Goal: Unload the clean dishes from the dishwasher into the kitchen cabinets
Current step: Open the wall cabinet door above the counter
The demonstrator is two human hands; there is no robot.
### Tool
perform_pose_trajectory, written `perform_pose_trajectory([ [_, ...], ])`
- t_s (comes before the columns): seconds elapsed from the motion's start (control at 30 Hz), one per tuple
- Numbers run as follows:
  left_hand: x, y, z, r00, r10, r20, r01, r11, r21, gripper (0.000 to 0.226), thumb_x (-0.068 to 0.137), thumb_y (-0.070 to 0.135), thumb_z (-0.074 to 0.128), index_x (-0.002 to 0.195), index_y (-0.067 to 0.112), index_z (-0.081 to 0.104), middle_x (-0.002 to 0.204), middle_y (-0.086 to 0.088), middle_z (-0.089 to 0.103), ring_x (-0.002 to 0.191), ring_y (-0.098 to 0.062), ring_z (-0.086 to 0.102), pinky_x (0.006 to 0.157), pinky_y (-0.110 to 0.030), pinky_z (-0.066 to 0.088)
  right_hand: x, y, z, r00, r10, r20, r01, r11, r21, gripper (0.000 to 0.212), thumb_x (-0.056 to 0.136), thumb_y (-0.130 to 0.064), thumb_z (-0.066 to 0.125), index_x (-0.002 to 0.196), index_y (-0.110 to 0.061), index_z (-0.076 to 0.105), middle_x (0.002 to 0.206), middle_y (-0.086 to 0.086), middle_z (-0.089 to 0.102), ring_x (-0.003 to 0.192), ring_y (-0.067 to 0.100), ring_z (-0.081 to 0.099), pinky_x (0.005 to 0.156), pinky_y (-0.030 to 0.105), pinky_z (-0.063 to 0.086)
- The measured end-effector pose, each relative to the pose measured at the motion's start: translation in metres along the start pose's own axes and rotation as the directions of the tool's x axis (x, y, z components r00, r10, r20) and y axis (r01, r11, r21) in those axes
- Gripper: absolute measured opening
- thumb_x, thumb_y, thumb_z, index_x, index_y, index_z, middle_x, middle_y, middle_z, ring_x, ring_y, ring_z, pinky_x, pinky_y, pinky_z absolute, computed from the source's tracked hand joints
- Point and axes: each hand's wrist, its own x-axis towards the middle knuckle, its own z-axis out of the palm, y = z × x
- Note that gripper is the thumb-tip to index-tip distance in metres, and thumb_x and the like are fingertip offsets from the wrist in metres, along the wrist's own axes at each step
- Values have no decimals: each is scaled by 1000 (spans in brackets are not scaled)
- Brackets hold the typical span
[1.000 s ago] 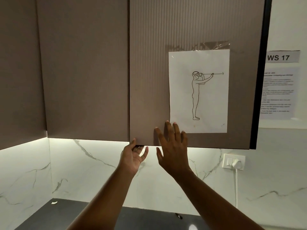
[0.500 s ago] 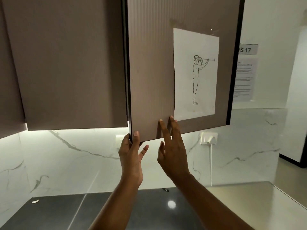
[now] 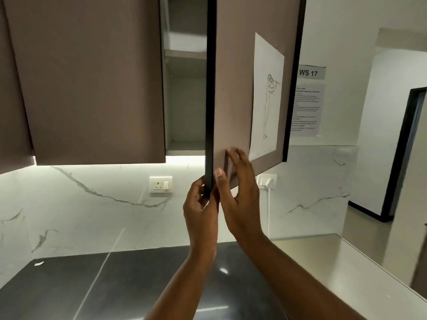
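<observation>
I judge we are at the very start: my left hand (image 3: pixel 200 207) grips the bottom corner of the cabinet door (image 3: pixel 233 93), which stands part open, while my right hand (image 3: pixel 240 192) lies flat-fingered against its front. The shelves (image 3: pixel 184 53) inside look bare, and no dishes or dishwasher show, so all unloading remains

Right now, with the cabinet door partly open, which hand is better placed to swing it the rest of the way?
Left. The left hand already grips the cabinet door at its bottom free corner, while the right hand only lies flat against its front face.
</observation>
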Motion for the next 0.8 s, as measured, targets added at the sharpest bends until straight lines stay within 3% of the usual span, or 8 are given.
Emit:
perform_pose_trajectory([
  [0.07, -18, 10, 8, 999, -5, 39, 5, 1000, 13, 41, 82, 42, 54, 116, 21, 64, 103, 13, 71, 94, -3, 68, 80, -13, 54, -3, -6, -18, 999, 29, -27, -28, 999, 42, 64, 93, -50, 54, 150, -25, 39, 157, -11, 38, 143, 8, 37, 117, 37, 38],
  [0.2, -54, 26, 34, 993, -60, 104, 57, 998, 37, 37, 81, 43, 61, 111, 24, 69, 102, 9, 73, 99, -9, 68, 84, -29, 59, -7, -7, -65, 998, 44, -37, -41, 997, 61, 71, 88, -59, 58, 149, -26, 41, 152, -11, 45, 137, 11, 48, 108, 43, 48],
  [0.37, -97, 45, 75, 984, -41, 175, 20, 992, 121, 28, 89, 23, 67, 116, 26, 65, 110, 13, 68, 104, -5, 65, 94, -30, 55, -7, -7, -145, 995, 92, 48, -98, 982, 161, 60, 91, -36, 70, 145, -23, 49, 141, -8, 58, 128, 9, 57, 102, 32, 51],
  [0.5, -123, 66, 112, 940, -11, 342, -40, 989, 143, 57, 94, 21, 60, 141, 44, 39, 130, 31, 48, 120, 3, 52, 98, -21, 49, -4, -5, -205, 991, 89, 99, -105, 980, 167, 52, 92, -28, 69, 141, -19, 55, 134, -4, 64, 122, 9, 61, 100, 18, 48],
  [0.63, -143, 79, 148, 900, -28, 434, -68, 977, 203, 59, 98, 26, 52, 152, 34, 29, 133, 17, 52, 128, -14, 54, 102, -31, 49, -4, 5, -256, 990, 80, 116, -100, 980, 170, 45, 95, -26, 64, 139, -19, 58, 131, -7, 65, 120, 5, 62, 99, 20, 50],
  [0.8, -174, 80, 194, 911, 40, 410, -183, 931, 315, 62, 99, 22, 51, 153, 34, 22, 141, 1, 55, 125, -14, 56, 103, -30, 48, 6, 24, -302, 981, 140, 132, -163, 970, 181, 42, 98, -22, 62, 139, -17, 58, 130, -4, 66, 117, 9, 64, 100, 30, 53],
])
